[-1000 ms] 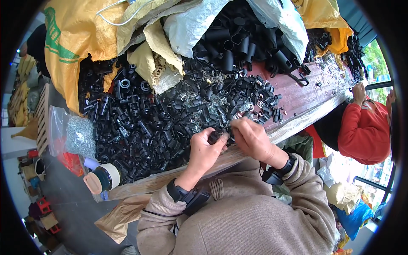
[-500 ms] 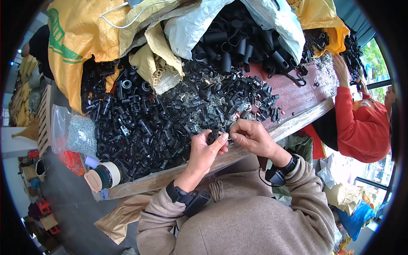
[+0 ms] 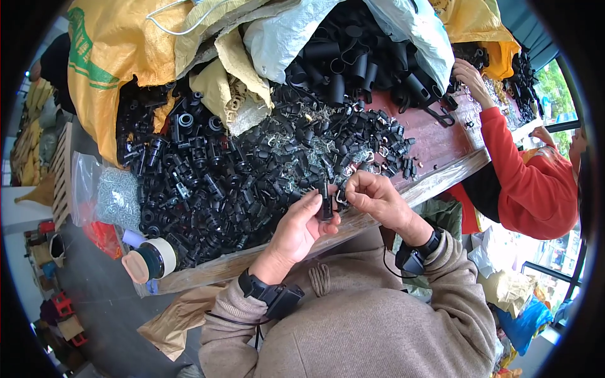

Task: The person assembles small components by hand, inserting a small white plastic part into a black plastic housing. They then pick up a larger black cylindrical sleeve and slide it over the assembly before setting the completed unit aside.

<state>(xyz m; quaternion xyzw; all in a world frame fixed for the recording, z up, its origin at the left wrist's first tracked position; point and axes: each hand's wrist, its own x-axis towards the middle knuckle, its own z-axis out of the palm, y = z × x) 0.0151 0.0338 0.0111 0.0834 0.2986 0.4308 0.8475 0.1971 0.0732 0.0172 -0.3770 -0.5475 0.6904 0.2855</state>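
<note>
My left hand (image 3: 295,232) is closed around a small black plastic part (image 3: 326,206), held upright between thumb and fingers at the table's near edge. Close on its right, my right hand (image 3: 382,203) pinches a small pale hook-shaped piece (image 3: 341,198). That piece sits beside the black part; whether the two touch I cannot tell. Beyond my hands spreads a heap of short black plastic pieces (image 3: 378,135) mixed with clear wiry bits. Larger black fittings (image 3: 201,183) are piled to the left.
A wooden rim (image 3: 441,181) edges the table. Sacks, one yellow (image 3: 135,44) and one white (image 3: 277,47), spill black parts at the back. On the left are a bag of small clear pieces (image 3: 118,198) and a lidded jar (image 3: 151,259). At right, a person in red (image 3: 529,189) reaches over the table.
My left hand has turned, so the black part now stands more exposed and upright. The pale hook shows at my right fingertips. The person in red has moved a hand farther back across the table.
</note>
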